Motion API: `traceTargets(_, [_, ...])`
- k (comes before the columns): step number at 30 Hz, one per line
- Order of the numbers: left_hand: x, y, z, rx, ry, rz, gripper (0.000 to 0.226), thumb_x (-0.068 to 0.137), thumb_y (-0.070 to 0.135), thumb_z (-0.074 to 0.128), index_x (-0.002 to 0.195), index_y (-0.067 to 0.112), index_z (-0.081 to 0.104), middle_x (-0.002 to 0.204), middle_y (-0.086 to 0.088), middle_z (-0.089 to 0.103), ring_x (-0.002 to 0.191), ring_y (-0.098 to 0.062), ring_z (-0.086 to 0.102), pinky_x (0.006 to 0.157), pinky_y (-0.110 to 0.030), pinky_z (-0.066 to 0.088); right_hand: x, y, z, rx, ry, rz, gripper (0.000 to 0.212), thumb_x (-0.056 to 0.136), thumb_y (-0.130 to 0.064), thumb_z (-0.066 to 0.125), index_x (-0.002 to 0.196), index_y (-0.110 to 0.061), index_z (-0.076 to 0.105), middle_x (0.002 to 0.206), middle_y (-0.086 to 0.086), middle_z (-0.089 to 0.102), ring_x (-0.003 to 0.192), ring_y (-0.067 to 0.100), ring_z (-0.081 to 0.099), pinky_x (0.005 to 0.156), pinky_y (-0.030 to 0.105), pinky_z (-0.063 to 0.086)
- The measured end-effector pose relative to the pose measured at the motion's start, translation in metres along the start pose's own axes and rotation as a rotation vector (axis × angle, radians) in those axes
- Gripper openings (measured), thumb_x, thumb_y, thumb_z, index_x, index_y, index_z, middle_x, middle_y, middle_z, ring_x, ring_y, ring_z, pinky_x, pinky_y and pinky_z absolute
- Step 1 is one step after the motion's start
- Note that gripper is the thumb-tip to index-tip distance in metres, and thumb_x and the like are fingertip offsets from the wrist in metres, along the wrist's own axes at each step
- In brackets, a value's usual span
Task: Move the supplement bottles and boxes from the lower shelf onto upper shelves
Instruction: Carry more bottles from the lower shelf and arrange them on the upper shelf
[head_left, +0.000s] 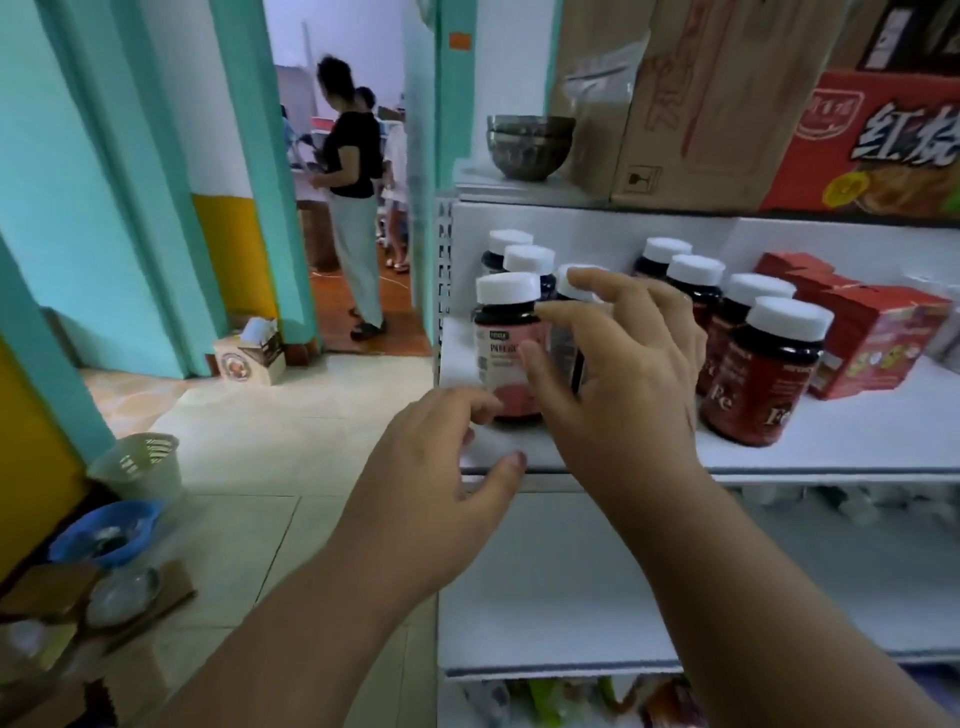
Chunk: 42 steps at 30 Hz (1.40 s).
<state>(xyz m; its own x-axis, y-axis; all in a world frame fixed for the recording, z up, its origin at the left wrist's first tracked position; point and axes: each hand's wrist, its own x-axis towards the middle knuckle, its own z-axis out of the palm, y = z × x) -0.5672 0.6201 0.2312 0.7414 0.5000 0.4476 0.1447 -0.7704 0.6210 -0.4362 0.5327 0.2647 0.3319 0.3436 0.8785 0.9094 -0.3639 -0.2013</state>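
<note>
Most of the work looks already done, as far as I can judge: the white middle shelf (857, 441) carries two groups of white-capped supplement bottles and some boxes. On its left stand the pink-label bottles (506, 343), several in a cluster near the shelf post; on its right a row of red-label bottles (763, 374) goes toward the back, and just beside them lie the red supplement boxes (878, 338). The right hand (618, 364) reaches among the left cluster with fingers spread and only loosely bent; it touches or almost touches a bottle partly hidden behind it, but I cannot tell if it really grips it. The left hand (447, 457) hovers at the shelf edge near the front pink-label bottle, fingers relaxed, holding nothing. Below, the next white shelf (545, 597) shows only a bare surface, and the lowest level has blurred colourful packets (571, 696), too unclear to name. The top shelf holds stacked dark bowls (530, 145), a brown carton (696, 104) and a red printed carton (872, 145). What remains seems to be only tidying the bottles.
</note>
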Motion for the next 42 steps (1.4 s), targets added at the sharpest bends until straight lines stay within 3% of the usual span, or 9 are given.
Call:
traceTargets(6, [0.002,-0.008,-0.009,-0.065,-0.057,0.099,0.03,0.088,0.037,0.064,0.105,0.05,0.042,0.098,0.03,0.046,0.1,0.01,0.044,0.071,-0.009,0.036,-0.013,-0.016,-0.017,0.012,0.053,0.001,0.022,0.084,-0.025,0.067,0.101,-0.011,0.069,0.115,0.007,0.062,0.111,0.027,0.053,0.092,0.043,0.045])
traceTargets(10, [0.0,-0.009,-0.005,0.073,-0.046,0.222,0.03,0.087,0.036,0.065,0.112,0.044,0.05,0.104,0.029,0.048,0.1,0.005,0.043,0.079,-0.008,0.033,-0.019,-0.018,-0.028,-0.001,0.033,0.035,0.023,0.083,-0.023,0.07,0.103,-0.01,0.068,0.109,0.005,0.062,0.105,0.024,0.055,0.087,0.043,0.045])
traceTargets(14, [-0.015,0.001,0.01,0.198,0.0,0.348,0.035,0.085,0.039,0.056,0.116,0.024,0.058,0.111,0.009,0.06,0.102,-0.014,0.052,0.086,-0.027,0.041,-0.034,-0.011,-0.05,0.004,-0.013,0.085,0.027,0.084,-0.026,0.067,0.108,-0.013,0.066,0.112,0.002,0.061,0.106,0.019,0.054,0.089,0.044,0.045])
traceTargets(18, [-0.032,0.029,0.044,0.22,-0.087,0.443,0.037,0.086,0.042,0.05,0.115,0.02,0.059,0.106,0.005,0.059,0.096,-0.02,0.054,0.081,-0.036,0.046,-0.045,0.016,-0.097,-0.014,-0.047,0.138,0.03,0.086,-0.029,0.064,0.113,-0.016,0.063,0.114,-0.002,0.059,0.107,0.015,0.053,0.091,0.044,0.045])
traceTargets(23, [-0.049,0.087,0.125,0.193,-0.183,0.444,0.04,0.087,0.045,0.049,0.12,0.024,0.055,0.115,0.006,0.056,0.105,-0.02,0.053,0.087,-0.039,0.046,-0.081,0.082,-0.172,-0.067,-0.076,0.179,0.034,0.087,-0.031,0.061,0.118,-0.016,0.06,0.116,-0.002,0.057,0.11,0.014,0.052,0.093,0.046,0.046])
traceTargets(31, [-0.069,0.208,0.295,0.174,-0.339,0.382,0.043,0.086,0.046,0.052,0.123,0.025,0.056,0.117,0.006,0.057,0.105,-0.02,0.052,0.087,-0.039,0.047,-0.155,0.239,-0.28,-0.167,-0.285,0.373,0.043,0.088,-0.041,0.056,0.127,-0.022,0.054,0.122,-0.006,0.054,0.114,0.012,0.048,0.096,0.047,0.045])
traceTargets(36, [-0.059,0.227,0.363,0.222,-0.407,0.304,0.043,0.087,0.047,0.051,0.126,0.028,0.055,0.119,0.008,0.057,0.107,-0.018,0.051,0.089,-0.035,0.043,-0.168,0.322,-0.293,-0.193,-0.424,0.478,0.048,0.088,-0.046,0.052,0.131,-0.026,0.051,0.127,-0.005,0.053,0.116,0.016,0.048,0.097,0.04,0.042])
traceTargets(42, [-0.013,0.228,0.45,0.23,-0.502,0.238,0.047,0.093,0.047,0.051,0.137,0.031,0.045,0.135,0.008,0.049,0.123,-0.016,0.043,0.102,-0.034,0.034,-0.181,0.412,-0.269,-0.224,-0.535,0.565,0.048,0.09,-0.044,0.056,0.136,-0.029,0.048,0.133,-0.006,0.05,0.12,0.015,0.043,0.095,0.031,0.033])
